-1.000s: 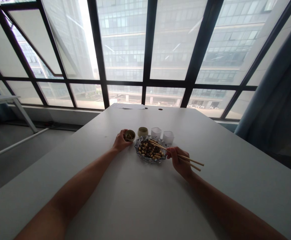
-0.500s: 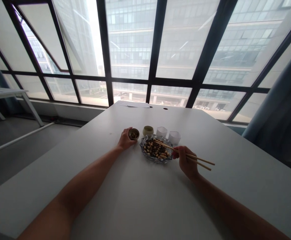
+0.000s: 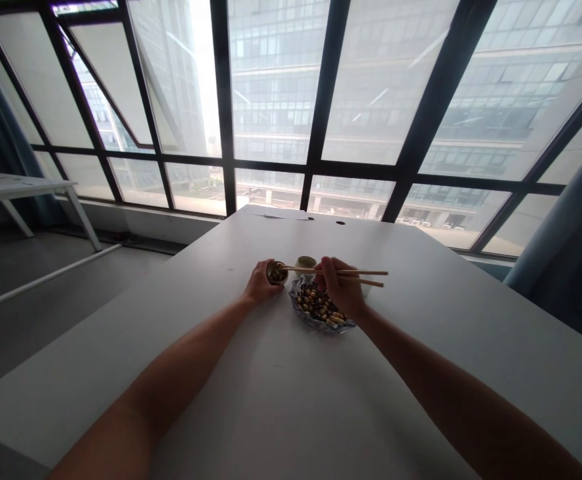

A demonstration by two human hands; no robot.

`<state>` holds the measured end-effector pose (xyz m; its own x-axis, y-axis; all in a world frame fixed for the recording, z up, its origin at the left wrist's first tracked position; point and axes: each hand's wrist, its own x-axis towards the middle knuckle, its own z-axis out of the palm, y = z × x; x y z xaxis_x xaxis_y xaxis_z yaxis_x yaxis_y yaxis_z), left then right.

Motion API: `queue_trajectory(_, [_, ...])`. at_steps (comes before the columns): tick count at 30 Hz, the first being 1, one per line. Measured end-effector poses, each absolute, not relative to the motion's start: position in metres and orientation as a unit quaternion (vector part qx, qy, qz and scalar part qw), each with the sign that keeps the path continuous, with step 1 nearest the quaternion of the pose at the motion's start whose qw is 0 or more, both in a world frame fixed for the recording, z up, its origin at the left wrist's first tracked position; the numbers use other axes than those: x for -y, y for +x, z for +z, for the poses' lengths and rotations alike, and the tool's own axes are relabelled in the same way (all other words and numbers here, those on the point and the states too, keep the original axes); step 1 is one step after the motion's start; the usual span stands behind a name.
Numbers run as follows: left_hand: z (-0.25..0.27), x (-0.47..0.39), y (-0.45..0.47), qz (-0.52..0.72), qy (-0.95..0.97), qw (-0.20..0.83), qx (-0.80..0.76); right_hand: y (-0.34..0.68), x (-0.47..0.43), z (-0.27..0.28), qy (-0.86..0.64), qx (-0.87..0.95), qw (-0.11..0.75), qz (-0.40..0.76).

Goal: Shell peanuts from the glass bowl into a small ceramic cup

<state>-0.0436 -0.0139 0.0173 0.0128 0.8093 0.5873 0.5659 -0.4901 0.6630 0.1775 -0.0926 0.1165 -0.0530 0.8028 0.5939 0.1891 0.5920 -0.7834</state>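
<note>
My left hand (image 3: 261, 283) is wrapped round a small cup (image 3: 283, 281) at the left of the bowl, its mouth tilted toward me, with some nut-like pieces inside. In my right hand (image 3: 339, 285) is a pair of wooden chopsticks (image 3: 363, 272), held above the bowl. Their tips reach left to the mouth of the cup; whether they pinch anything is too small to tell. Below my right hand stands a clear glass bowl (image 3: 297, 312) of mixed nuts and dark seeds (image 3: 315, 303), its right side partly covered by the hand.
A green cup (image 3: 305, 261) stands behind the bowl. My right hand mostly hides the pale cups beside it. A sheet of paper (image 3: 275, 213) lies at the far end of the white table (image 3: 231, 400). Another white table (image 3: 21, 187) stands at the left, by the windows.
My right hand has carried the chopsticks left, from over the nuts in the bowl to the cup in my left hand. The whole view has shifted slightly.
</note>
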Motion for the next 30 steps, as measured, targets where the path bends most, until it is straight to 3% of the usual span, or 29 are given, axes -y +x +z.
queue_trajectory(5, [0.017,0.013,-0.044,0.501,0.702,0.125,-0.49,0.166,0.072,0.113,-0.366,0.713,0.534,0.269])
queue_trajectory(12, [0.014,0.009,-0.047,0.5,0.681,0.129,-0.519,0.233,0.071,0.134,-0.4,0.636,0.605,0.265])
queue_trajectory(18, [0.015,0.011,-0.051,0.492,0.668,0.156,-0.536,0.278,0.066,0.157,-0.474,0.684,0.481,0.276])
queue_trajectory(30, [0.016,0.011,-0.052,0.491,0.669,0.17,-0.532,0.285,0.054,0.145,-0.489,0.684,0.454,0.295])
